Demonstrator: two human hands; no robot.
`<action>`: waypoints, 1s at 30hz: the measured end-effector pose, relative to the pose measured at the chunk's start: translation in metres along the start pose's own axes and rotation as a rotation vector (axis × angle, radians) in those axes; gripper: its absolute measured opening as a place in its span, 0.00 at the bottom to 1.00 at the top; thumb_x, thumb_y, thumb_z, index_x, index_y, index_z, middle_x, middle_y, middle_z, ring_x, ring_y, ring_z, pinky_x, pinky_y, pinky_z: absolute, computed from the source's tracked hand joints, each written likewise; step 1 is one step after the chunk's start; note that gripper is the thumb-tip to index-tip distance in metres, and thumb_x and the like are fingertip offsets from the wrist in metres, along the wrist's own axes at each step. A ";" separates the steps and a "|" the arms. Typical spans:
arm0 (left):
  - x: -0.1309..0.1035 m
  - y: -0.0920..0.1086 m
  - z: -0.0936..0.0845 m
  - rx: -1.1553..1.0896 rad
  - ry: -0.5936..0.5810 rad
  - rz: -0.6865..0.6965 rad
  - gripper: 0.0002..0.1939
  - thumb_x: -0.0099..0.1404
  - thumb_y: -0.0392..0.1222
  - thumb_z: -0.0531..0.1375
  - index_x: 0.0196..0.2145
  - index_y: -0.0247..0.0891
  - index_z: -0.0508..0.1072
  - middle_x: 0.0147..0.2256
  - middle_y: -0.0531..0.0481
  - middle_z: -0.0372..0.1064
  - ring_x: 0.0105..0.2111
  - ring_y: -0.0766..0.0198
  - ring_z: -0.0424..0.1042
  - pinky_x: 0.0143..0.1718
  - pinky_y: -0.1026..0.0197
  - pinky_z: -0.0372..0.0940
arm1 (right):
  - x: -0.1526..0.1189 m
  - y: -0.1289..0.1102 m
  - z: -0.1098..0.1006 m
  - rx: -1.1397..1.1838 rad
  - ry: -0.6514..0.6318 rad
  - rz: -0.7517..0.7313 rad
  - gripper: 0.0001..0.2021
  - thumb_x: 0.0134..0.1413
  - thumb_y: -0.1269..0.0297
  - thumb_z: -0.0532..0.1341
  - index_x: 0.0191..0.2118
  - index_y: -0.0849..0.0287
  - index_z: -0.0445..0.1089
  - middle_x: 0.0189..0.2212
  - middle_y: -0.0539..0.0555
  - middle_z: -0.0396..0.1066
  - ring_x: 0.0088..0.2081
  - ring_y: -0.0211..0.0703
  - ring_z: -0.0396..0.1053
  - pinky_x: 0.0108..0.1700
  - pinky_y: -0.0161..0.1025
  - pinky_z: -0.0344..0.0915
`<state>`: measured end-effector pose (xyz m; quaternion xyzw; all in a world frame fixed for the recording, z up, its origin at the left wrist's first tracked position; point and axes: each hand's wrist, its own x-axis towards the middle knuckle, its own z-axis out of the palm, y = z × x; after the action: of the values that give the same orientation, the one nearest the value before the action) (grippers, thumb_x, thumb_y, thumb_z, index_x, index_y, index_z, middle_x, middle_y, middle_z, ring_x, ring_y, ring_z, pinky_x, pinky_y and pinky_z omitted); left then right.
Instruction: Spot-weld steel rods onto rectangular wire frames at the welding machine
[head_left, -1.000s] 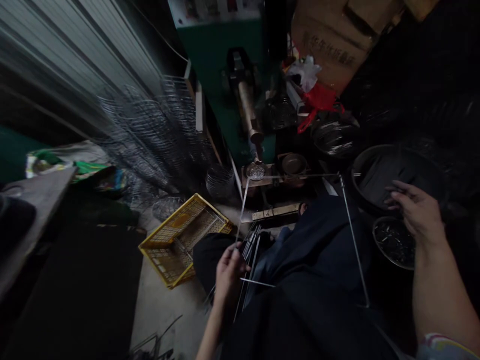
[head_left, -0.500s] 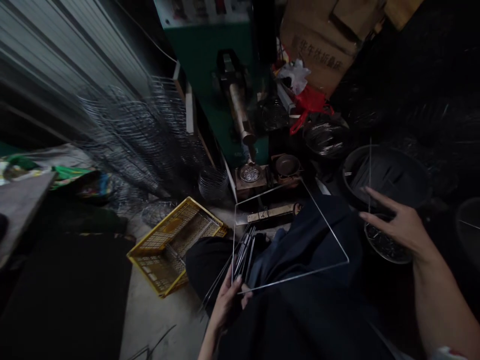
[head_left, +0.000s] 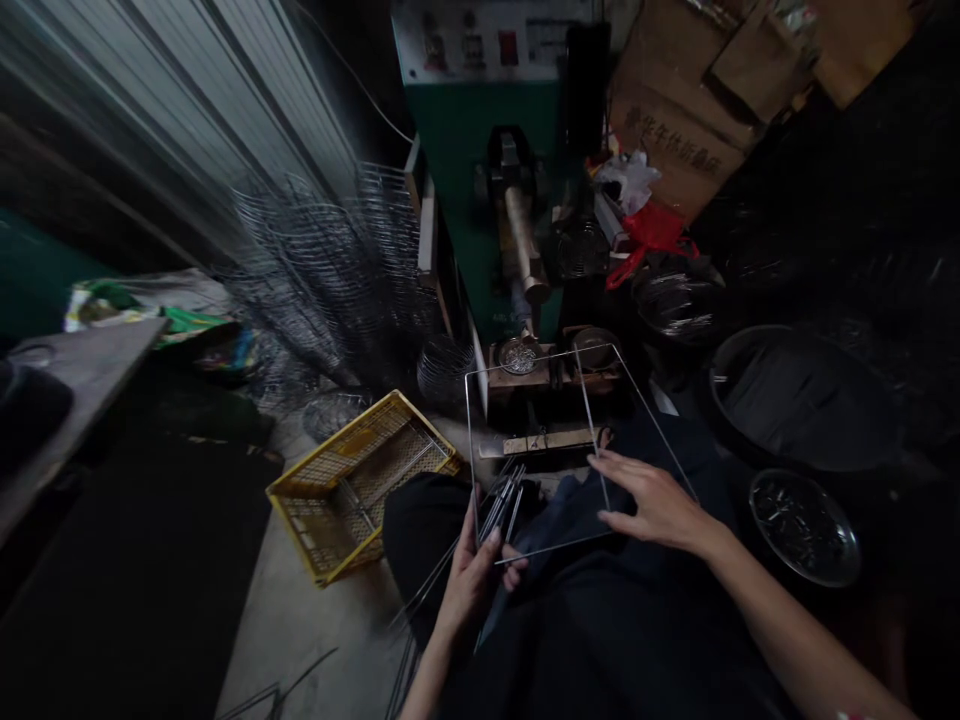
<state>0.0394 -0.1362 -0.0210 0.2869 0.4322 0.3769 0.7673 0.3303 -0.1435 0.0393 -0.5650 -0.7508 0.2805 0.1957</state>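
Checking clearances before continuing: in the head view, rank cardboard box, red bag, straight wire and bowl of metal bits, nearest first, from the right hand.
From the right hand:
1. Straight wire, at its fingertips.
2. Bowl of metal bits, to its right.
3. Red bag, ahead.
4. Cardboard box, beyond the bag.

This is a dim metalworking workshop, shown by the green machine [head_left: 450,130] with a switch panel [head_left: 487,45], the stacked wire racks [head_left: 322,250] beside it, the bowl [head_left: 849,560] of small metal pieces [head_left: 795,520] and the corrugated wall [head_left: 247,80].
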 end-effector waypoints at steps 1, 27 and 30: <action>0.001 -0.002 0.002 -0.006 -0.001 0.003 0.52 0.62 0.49 0.63 0.69 0.45 0.30 0.23 0.49 0.73 0.17 0.64 0.69 0.18 0.66 0.62 | 0.007 -0.005 0.008 0.042 -0.042 -0.033 0.37 0.51 0.59 0.65 0.66 0.52 0.55 0.62 0.54 0.59 0.64 0.53 0.54 0.63 0.51 0.57; -0.023 0.008 0.007 -0.073 -0.044 0.071 0.48 0.66 0.48 0.60 0.68 0.49 0.28 0.24 0.49 0.74 0.18 0.64 0.70 0.20 0.66 0.64 | -0.007 -0.024 0.008 0.146 -0.154 -0.036 0.44 0.48 0.69 0.69 0.68 0.48 0.49 0.64 0.53 0.55 0.63 0.50 0.57 0.63 0.47 0.57; -0.022 0.010 0.008 -0.071 -0.043 0.070 0.49 0.66 0.48 0.59 0.68 0.48 0.26 0.24 0.48 0.74 0.18 0.64 0.70 0.20 0.66 0.64 | -0.006 -0.023 0.006 0.156 -0.156 -0.039 0.43 0.49 0.70 0.68 0.68 0.48 0.48 0.64 0.54 0.55 0.63 0.50 0.57 0.63 0.46 0.57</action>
<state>0.0355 -0.1495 -0.0001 0.2826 0.3917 0.4122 0.7725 0.3113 -0.1553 0.0498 -0.5098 -0.7505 0.3773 0.1857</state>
